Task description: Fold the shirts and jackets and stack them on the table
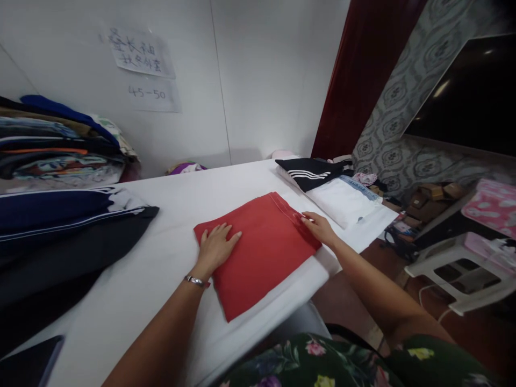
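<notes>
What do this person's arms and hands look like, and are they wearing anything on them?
The left hand and right hand are ungloved, with no sleeves over the forearms. A silver-coloured band circles the left wrist. The dark green clothing at the bottom has pink, yellow and purple flowers.

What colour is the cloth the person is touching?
The cloth is red; it shows best in the head view.
</notes>
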